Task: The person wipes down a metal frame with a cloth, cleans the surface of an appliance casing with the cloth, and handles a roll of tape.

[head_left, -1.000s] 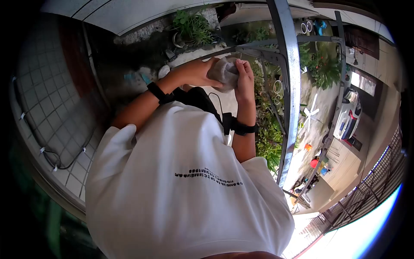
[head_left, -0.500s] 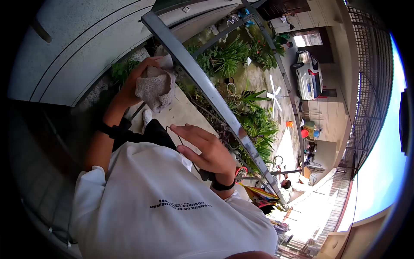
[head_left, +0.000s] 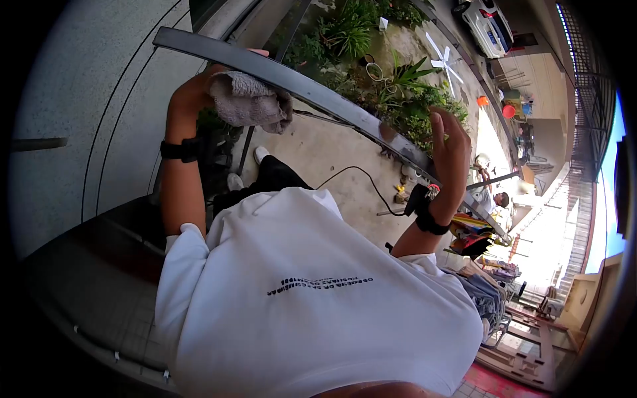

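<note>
Right hand (head_left: 452, 149) has swung out to two o'clock, empty; left hand (head_left: 194, 93) grips the cloth (head_left: 249, 103) at the rail (head_left: 318, 95), eleven o'clock. What's finished doesn't show.

At ten o'clock, the metal rail (head_left: 318, 97) and grey cloth (head_left: 247, 105) hide most fingers of the left hand (head_left: 192, 95). Whether the right hand (head_left: 452, 147), at two, touches the rail is unclear. The top edge crops the white car (head_left: 486, 28) between one and two; the shirt lettering (head_left: 322, 284) at six is illegible.
</note>
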The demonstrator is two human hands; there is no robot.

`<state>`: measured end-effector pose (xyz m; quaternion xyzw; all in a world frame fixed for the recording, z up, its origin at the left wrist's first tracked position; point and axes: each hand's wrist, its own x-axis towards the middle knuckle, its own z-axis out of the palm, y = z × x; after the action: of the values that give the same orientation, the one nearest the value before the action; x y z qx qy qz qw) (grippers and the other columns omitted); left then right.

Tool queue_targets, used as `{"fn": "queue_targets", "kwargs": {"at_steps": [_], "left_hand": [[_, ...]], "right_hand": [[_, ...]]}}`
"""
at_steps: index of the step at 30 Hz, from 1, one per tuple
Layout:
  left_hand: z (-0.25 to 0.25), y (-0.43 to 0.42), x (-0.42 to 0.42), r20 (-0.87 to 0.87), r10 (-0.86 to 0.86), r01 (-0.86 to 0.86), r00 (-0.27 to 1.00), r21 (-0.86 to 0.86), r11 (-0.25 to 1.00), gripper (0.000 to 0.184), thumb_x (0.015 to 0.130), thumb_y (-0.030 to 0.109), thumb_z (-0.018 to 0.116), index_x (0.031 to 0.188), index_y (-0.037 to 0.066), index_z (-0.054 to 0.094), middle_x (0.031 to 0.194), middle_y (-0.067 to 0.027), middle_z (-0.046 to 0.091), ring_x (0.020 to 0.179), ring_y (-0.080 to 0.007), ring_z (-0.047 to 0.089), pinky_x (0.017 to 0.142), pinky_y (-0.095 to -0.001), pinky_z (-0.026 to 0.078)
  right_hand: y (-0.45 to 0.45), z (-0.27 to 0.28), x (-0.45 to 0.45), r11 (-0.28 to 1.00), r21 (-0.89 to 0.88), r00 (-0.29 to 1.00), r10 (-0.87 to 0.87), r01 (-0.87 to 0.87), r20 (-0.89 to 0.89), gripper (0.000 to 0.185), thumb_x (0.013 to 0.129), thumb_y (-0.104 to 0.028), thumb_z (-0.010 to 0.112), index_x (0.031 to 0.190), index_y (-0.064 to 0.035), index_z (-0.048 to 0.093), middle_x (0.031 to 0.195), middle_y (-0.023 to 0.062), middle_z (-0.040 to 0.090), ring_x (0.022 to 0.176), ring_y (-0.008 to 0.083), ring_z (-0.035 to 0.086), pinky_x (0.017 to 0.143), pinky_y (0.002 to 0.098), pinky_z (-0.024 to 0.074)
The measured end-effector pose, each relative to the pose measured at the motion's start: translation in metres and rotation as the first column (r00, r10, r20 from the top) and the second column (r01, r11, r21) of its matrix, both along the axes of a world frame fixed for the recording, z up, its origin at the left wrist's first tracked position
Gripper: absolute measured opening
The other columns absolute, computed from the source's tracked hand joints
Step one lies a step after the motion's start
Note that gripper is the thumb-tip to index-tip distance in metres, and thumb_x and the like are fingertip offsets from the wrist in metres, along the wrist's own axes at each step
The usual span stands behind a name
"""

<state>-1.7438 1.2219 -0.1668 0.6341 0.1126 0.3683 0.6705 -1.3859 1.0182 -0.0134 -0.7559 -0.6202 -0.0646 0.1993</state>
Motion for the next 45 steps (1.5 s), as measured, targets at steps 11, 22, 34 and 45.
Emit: {"fn": "queue_targets", "kwargs": {"at_steps": [11,22,34,45], "left_hand": [[-0.083,0.001,0.013,0.026,0.082,-0.069,0.996,-0.334,0.94,0.038,0.099,0.024,0.054,0.131,0.005,0.055,0.126,-0.0055,0.058,0.119,-0.0181,0.055,0.108,-0.0293,0.04],[-0.116,0.018,0.05,0.102,0.315,-0.325,0.943,0.097,0.941,0.038,0.098,0.029,0.055,0.126,0.003,0.054,0.108,-0.0062,0.061,0.103,-0.0138,0.059,0.093,-0.0264,0.046],[-0.168,0.033,0.074,0.011,0.414,-0.413,0.91,0.102,0.905,0.026,0.088,0.026,0.059,0.102,0.004,0.06,0.096,-0.0059,0.06,0.091,-0.0149,0.057,0.086,-0.0273,0.044],[-0.216,0.048,0.091,-0.273,0.433,-0.373,0.859,0.246,0.895,0.024,0.094,0.022,0.056,0.107,0.003,0.058,0.102,-0.0077,0.06,0.096,-0.0181,0.057,0.091,-0.0305,0.045]], "right_hand": [[-0.025,-0.02,0.053,0.979,-0.044,0.962,-0.202,0.198,-0.181,0.042,0.106,-0.037,0.046,0.111,-0.0016,0.068,0.081,0.0105,0.07,0.073,0.0157,0.064,0.069,0.0303,0.0494],[-0.022,-0.013,0.044,0.964,-0.126,0.943,-0.258,0.235,-0.209,0.037,0.104,-0.032,0.052,0.113,0.0015,0.067,0.083,0.0089,0.067,0.077,0.0137,0.061,0.072,0.0287,0.048],[-0.025,-0.015,0.043,0.959,-0.054,0.94,-0.282,0.277,-0.194,0.029,0.102,-0.025,0.057,0.105,0.001,0.068,0.078,0.0097,0.069,0.074,0.0145,0.066,0.07,0.0289,0.0497],[-0.025,-0.018,0.048,0.955,-0.072,0.934,-0.295,0.287,-0.202,0.024,0.101,-0.021,0.058,0.104,0.0006,0.068,0.075,0.0076,0.067,0.067,0.0117,0.061,0.066,0.0264,0.0475]]}}
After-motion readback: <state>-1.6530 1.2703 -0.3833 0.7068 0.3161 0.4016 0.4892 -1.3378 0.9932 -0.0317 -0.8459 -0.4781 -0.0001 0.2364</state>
